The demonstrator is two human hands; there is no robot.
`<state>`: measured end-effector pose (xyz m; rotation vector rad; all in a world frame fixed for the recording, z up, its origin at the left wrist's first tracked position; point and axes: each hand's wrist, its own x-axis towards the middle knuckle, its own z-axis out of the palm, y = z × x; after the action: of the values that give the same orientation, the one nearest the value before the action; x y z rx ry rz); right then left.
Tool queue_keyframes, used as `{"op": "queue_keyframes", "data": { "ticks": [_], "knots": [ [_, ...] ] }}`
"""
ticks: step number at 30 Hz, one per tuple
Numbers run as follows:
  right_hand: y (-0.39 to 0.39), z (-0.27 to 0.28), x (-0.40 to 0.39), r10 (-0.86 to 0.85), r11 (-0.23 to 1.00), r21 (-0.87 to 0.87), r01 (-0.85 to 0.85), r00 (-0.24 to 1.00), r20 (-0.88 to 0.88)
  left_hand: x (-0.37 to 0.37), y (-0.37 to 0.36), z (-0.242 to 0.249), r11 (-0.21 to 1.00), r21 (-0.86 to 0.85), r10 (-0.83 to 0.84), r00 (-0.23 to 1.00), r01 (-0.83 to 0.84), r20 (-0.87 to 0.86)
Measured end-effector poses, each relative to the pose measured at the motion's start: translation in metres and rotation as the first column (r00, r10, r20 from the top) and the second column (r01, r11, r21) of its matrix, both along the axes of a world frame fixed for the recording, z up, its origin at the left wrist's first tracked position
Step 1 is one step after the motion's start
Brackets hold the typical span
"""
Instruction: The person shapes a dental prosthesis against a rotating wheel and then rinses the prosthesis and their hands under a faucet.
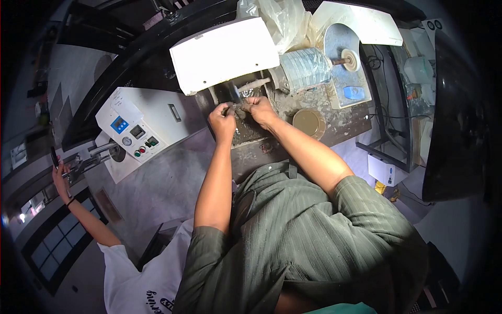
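Both my hands are close together under the white hood (225,55), over a wet, muddy tray. My left hand (223,123) is closed, with thumb and fingertips pinched. Beside it, my right hand (262,112) is closed in a similar pinch. What the fingertips hold is small and I cannot make it out. A dark wheel (228,93) sits just above the fingertips, on a pale spindle (254,84) that leads right to a motor covered by a cut clear plastic bottle (306,69). A round bowl of muddy liquid (308,123) stands right of my right forearm.
A white control box (146,125) with buttons and a gauge stands at left. Right of the bottle are a white buffing wheel (350,60) and a blue block (354,92). Another person's raised hand (60,175) holds a dark object at far left.
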<state>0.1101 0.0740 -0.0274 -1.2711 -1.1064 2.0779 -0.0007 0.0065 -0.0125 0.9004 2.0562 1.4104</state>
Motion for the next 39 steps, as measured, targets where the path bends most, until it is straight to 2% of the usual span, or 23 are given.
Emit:
{"op": "queue_keyframes", "data": {
  "ticks": [3,5,8,12,14,15,17,18,20,25,27,30,32,33,34,36,39],
  "knots": [
    [0.000,-0.004,-0.001,-0.023,0.999,-0.046,0.023,1.000,-0.006,-0.002,0.003,-0.005,1.000,-0.009,0.012,0.995,-0.013,-0.103],
    [0.003,-0.011,-0.001,-0.046,0.998,-0.053,0.047,0.999,0.013,-0.001,0.011,0.008,0.983,-0.184,-0.026,0.997,0.012,-0.076],
    [0.005,-0.020,-0.002,-0.027,0.999,-0.020,0.028,0.998,0.048,-0.002,0.012,0.011,0.969,-0.248,-0.039,0.996,0.016,-0.086],
    [0.002,-0.005,-0.001,0.051,0.998,-0.024,-0.050,0.998,0.046,0.002,0.002,0.010,0.991,-0.136,-0.005,0.995,-0.009,-0.097],
    [-0.001,-0.010,-0.002,0.032,0.999,-0.025,-0.032,0.999,0.015,0.003,-0.003,0.002,0.999,0.022,0.031,1.000,-0.031,-0.006],
    [-0.001,-0.010,-0.001,0.033,0.999,-0.029,-0.032,0.999,0.017,0.004,-0.001,0.007,0.999,0.019,0.031,1.000,-0.031,-0.005],
    [0.001,-0.011,-0.003,-0.013,0.999,-0.050,0.013,1.000,0.016,0.003,0.005,0.016,0.997,-0.079,-0.008,0.986,-0.005,-0.168],
    [0.003,-0.014,-0.003,-0.010,0.999,-0.048,0.011,1.000,0.015,0.000,0.008,0.009,0.997,-0.078,-0.006,0.986,-0.008,-0.169],
    [0.005,-0.021,-0.003,-0.054,0.996,-0.064,0.055,0.998,0.014,-0.004,0.014,-0.003,0.981,-0.194,-0.033,0.993,0.010,-0.116],
    [0.007,-0.008,-0.004,-0.099,0.992,-0.075,0.101,0.995,0.030,-0.004,0.017,0.003,0.974,-0.226,-0.013,0.989,-0.020,-0.144],
    [0.008,-0.006,-0.002,-0.004,0.999,-0.044,0.007,0.996,0.087,-0.004,0.015,0.004,0.970,-0.241,-0.029,0.990,-0.006,-0.141],
    [0.006,-0.008,0.000,0.051,0.999,-0.004,-0.050,0.997,0.052,-0.004,0.006,0.002,0.983,-0.185,-0.021,0.999,0.013,-0.041],
    [0.003,-0.009,0.002,0.059,0.998,-0.021,-0.059,0.997,0.043,-0.006,-0.003,-0.008,1.000,-0.009,-0.017,0.998,0.017,0.057],
    [0.002,-0.009,0.001,0.072,0.997,-0.037,-0.070,0.997,0.031,-0.001,-0.003,0.008,1.000,-0.007,0.001,0.988,0.000,0.152],
    [0.000,-0.009,0.001,0.073,0.997,-0.039,-0.071,0.997,0.031,-0.002,-0.004,0.006,1.000,-0.008,0.002,0.988,0.000,0.152],
    [-0.001,-0.007,0.001,0.030,0.993,-0.109,-0.033,0.999,-0.031,-0.002,-0.004,0.004,0.999,0.026,0.017,0.964,-0.025,0.265],
    [0.000,-0.004,0.002,-0.006,0.994,-0.110,0.007,1.000,0.015,-0.004,-0.002,0.002,0.999,-0.038,-0.001,0.985,0.008,0.173]
  ]
}}
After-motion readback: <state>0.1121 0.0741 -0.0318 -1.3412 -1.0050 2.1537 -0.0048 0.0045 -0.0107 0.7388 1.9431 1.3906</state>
